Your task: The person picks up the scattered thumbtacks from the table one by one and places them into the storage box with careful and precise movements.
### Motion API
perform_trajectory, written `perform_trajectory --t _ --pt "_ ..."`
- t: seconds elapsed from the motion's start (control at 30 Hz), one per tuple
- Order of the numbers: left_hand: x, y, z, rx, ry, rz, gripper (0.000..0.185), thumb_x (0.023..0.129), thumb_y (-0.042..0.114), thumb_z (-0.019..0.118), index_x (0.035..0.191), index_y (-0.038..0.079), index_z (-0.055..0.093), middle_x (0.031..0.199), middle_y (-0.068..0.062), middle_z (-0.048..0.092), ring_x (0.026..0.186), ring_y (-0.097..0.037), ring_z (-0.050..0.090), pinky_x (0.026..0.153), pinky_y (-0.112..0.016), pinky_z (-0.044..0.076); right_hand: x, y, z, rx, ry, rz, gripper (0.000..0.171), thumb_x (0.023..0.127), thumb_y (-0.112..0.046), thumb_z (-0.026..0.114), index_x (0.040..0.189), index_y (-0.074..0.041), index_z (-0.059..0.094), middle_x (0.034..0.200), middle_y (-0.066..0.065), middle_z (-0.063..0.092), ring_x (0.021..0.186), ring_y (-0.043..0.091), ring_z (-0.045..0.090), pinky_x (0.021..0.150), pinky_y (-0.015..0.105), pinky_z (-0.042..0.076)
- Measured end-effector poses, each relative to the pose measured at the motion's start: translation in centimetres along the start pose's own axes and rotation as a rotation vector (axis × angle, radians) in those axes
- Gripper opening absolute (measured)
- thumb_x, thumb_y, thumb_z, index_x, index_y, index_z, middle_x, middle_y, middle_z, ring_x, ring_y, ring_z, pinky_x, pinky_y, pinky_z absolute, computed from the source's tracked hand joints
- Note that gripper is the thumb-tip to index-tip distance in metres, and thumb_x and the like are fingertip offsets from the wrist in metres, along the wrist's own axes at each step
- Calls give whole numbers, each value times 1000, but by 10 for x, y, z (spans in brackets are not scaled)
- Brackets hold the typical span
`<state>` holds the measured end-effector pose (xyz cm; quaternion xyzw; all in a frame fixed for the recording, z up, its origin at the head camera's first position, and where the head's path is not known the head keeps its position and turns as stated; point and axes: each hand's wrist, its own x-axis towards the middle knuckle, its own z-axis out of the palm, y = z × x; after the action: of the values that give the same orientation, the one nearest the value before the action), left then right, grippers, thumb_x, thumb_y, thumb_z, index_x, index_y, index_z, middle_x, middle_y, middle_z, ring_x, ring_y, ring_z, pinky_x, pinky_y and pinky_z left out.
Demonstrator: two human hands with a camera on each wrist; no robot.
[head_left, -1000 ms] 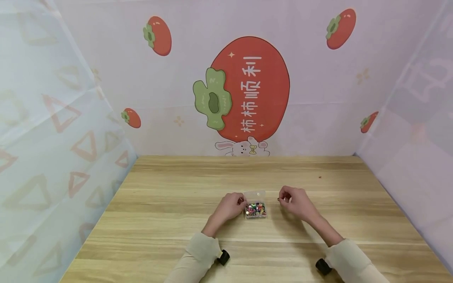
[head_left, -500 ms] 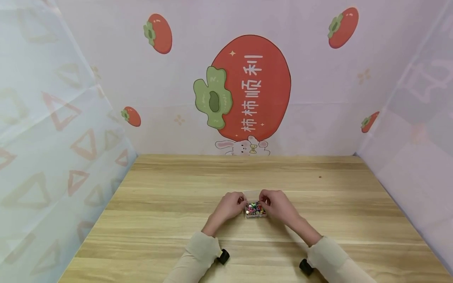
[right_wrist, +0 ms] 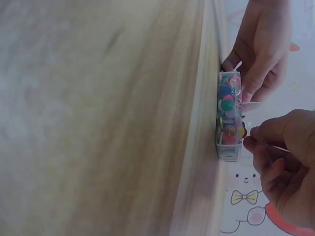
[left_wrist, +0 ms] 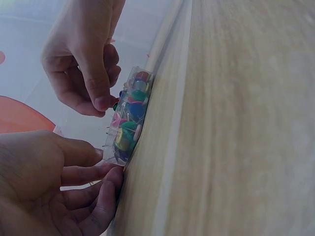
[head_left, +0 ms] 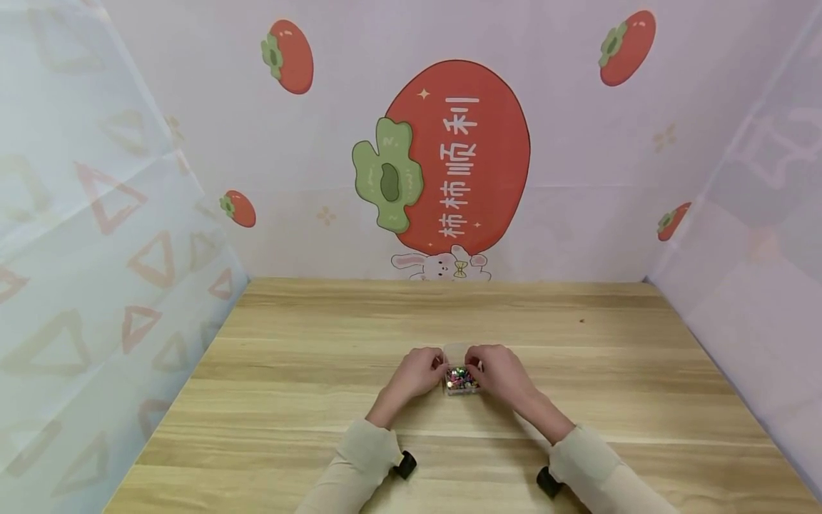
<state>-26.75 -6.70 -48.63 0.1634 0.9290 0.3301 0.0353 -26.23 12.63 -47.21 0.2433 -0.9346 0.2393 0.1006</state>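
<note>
While one small clear box (head_left: 462, 380) of many coloured pushpins sat on the wooden counter (head_left: 308, 400), two hands met it: the left hand (head_left: 419, 373) gripped its side, the right hand (head_left: 497, 371) pinched at its top.

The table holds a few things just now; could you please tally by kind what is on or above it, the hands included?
Hands: 2, the left hand and the right hand
Clear plastic box of coloured pushpins: 1
Pushpins: too many and too crowded to count
Wooden table: 1
Total: 4, with the pushpins left out
</note>
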Motion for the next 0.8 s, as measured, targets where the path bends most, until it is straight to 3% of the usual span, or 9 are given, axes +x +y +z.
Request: perform_trajectory --t 0.27,0.6,0.8 --pt "-1 1 0 3 0 7 12 97 16 62 89 10 70 82 -2 69 68 -9 54 64 -25 46 -6 16 -24 33 4 31 4 86 -4 71 86 -8 73 75 -2 70 63 4 56 57 21 46" --pt "0 -2 2 5 -4 -8 13 97 18 62 91 10 70 83 -2 69 67 -9 54 63 -25 46 -13 64 -61 31 68 116 7 86 0 65 88 -2 71 77 4 71 68 12 62 58 24 48" --pt "1 -1 4 11 -2 -11 13 97 18 62 90 10 69 81 0 67 67 -9 53 62 -25 45 -16 100 -78 37 86 152 9 88 -1 63 91 0 71 80 8 72 71 19 65 76 48 54"
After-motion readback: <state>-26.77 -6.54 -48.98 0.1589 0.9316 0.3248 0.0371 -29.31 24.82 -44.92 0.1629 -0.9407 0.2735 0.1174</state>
